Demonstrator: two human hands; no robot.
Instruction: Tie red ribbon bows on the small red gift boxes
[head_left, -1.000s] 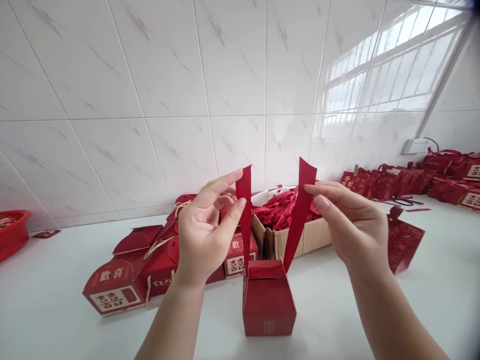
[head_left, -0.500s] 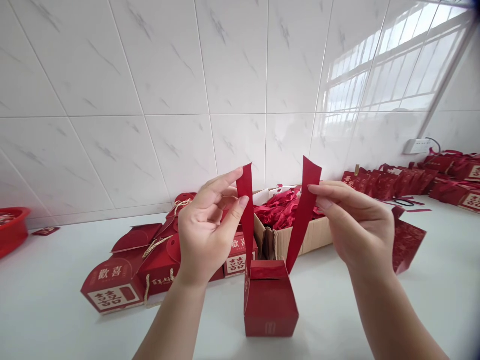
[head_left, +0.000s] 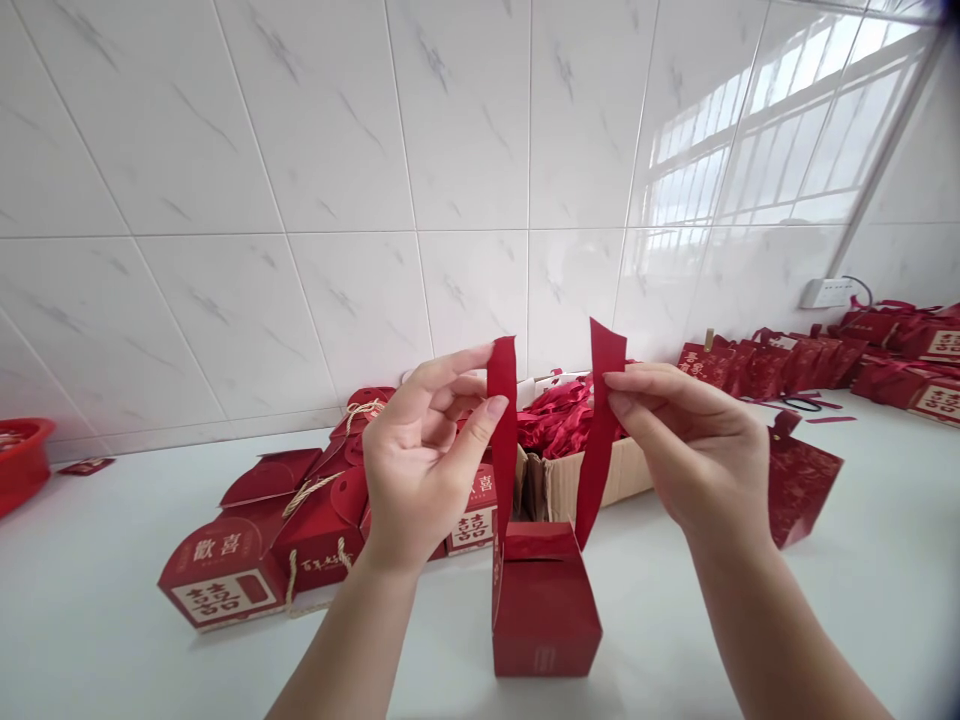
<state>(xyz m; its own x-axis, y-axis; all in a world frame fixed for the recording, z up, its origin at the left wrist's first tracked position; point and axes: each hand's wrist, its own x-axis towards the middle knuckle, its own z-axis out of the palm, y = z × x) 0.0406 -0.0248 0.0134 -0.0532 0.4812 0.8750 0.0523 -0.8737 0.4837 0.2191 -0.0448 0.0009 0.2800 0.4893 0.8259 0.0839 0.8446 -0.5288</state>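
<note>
A small red gift box (head_left: 545, 600) stands on the white counter (head_left: 112, 560) right in front of me. Two ends of a red ribbon rise from under its lid. My left hand (head_left: 424, 465) pinches the left ribbon end (head_left: 504, 420) between thumb and fingers. My right hand (head_left: 690, 445) pinches the right ribbon end (head_left: 604, 420) the same way. Both ends are held up taut above the box, a short gap between them.
Several closed red boxes with gold rope handles (head_left: 300, 520) lie at the left. A cardboard carton (head_left: 592, 475) full of red ribbons stands behind the box. More red boxes (head_left: 825, 360) line the wall at the right. A red basin (head_left: 22, 460) sits at far left.
Both hands have drawn the ribbon ends slightly closer together and a little more upright. The box has stayed where it was.
</note>
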